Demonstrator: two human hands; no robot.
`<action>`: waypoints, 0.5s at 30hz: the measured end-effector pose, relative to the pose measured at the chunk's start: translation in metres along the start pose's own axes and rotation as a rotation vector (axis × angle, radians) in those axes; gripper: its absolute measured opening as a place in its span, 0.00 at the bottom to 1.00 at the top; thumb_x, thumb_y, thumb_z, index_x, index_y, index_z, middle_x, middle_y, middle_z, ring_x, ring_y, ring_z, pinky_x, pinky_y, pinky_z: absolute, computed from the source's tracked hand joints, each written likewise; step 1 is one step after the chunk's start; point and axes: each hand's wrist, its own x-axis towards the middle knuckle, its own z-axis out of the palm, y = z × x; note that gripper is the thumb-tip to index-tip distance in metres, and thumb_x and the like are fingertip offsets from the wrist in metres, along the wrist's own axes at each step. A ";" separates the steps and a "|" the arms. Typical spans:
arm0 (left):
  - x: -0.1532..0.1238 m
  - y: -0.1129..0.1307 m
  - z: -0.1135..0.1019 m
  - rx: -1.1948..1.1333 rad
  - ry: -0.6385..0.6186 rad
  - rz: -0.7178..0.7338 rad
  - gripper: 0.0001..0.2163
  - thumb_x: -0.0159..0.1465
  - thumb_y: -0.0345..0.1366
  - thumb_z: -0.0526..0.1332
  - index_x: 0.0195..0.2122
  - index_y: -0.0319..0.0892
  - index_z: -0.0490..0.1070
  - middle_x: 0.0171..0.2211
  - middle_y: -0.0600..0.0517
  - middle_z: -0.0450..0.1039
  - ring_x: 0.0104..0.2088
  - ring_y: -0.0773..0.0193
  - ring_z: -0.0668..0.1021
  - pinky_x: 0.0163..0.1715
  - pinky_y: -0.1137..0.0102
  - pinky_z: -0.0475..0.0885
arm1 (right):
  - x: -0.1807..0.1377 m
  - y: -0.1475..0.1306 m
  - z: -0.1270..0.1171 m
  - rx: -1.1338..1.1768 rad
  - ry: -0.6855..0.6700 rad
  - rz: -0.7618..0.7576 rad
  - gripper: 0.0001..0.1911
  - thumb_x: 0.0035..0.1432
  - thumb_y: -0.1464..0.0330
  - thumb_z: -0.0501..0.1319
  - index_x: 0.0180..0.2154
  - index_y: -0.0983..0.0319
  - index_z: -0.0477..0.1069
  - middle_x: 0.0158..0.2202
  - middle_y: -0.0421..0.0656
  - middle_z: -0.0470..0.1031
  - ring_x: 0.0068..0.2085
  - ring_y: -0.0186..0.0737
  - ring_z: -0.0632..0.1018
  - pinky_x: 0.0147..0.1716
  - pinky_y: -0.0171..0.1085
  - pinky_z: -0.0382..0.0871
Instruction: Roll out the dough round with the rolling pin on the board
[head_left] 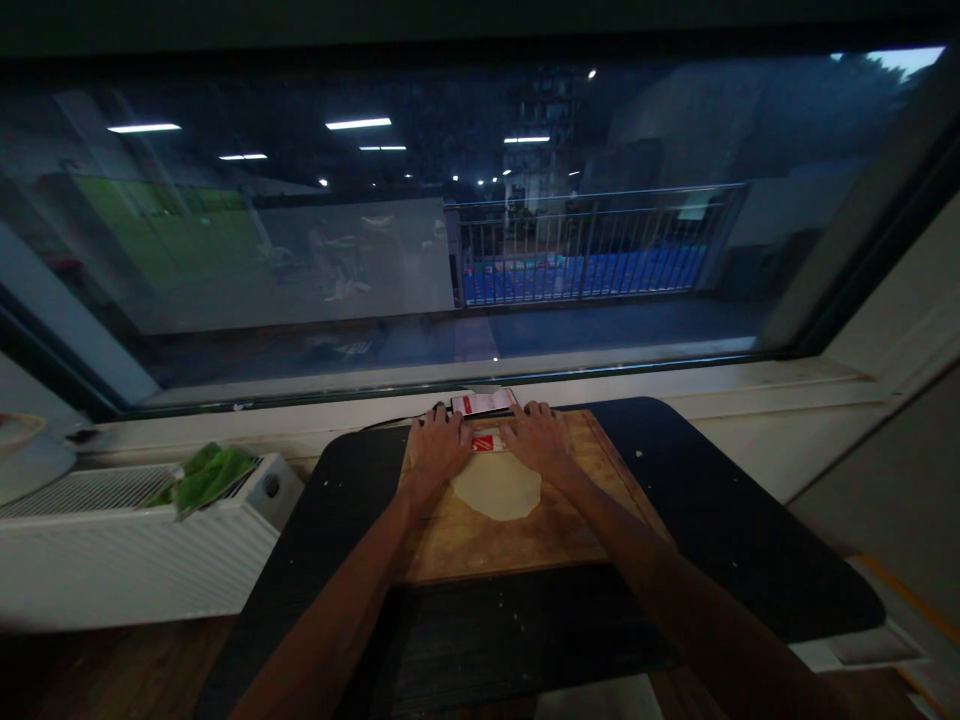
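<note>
A flat, pale sheet of rolled dough (498, 488) lies on a wooden cutting board (465, 560). Across its far edge is a pale roller with a red label (487, 442), its ends hidden under my hands. My left hand (441, 442) is closed over the left end, fingers bent forward. At the other end, my right hand (538, 438) is likewise curled over the roller, its thumb near the label. Both forearms reach in over the board from the near side.
The board rests on a black table (720, 520) dotted with small crumbs. A phone with a lit screen (484, 401) stands just beyond my hands, by the window sill. To the left, a green cloth (206, 475) drapes over a white radiator (142, 550).
</note>
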 end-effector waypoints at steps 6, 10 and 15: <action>0.005 -0.001 0.004 -0.020 -0.003 -0.008 0.20 0.80 0.41 0.49 0.62 0.41 0.77 0.64 0.37 0.75 0.62 0.44 0.77 0.61 0.50 0.71 | 0.005 0.002 0.001 0.000 -0.028 0.000 0.29 0.78 0.53 0.55 0.68 0.62 0.74 0.62 0.59 0.79 0.64 0.59 0.75 0.61 0.52 0.67; 0.009 -0.001 0.003 -0.017 -0.010 -0.010 0.20 0.80 0.41 0.50 0.63 0.42 0.76 0.63 0.37 0.75 0.61 0.44 0.77 0.61 0.49 0.71 | 0.014 0.005 0.003 0.003 -0.055 -0.010 0.31 0.77 0.52 0.55 0.70 0.61 0.72 0.64 0.60 0.78 0.65 0.60 0.74 0.61 0.53 0.67; 0.010 -0.001 0.000 -0.017 -0.019 -0.013 0.21 0.80 0.41 0.49 0.64 0.41 0.76 0.62 0.36 0.76 0.60 0.43 0.77 0.60 0.48 0.72 | 0.029 0.009 0.008 0.009 -0.067 -0.040 0.30 0.77 0.53 0.56 0.71 0.60 0.71 0.65 0.58 0.77 0.66 0.60 0.73 0.62 0.53 0.66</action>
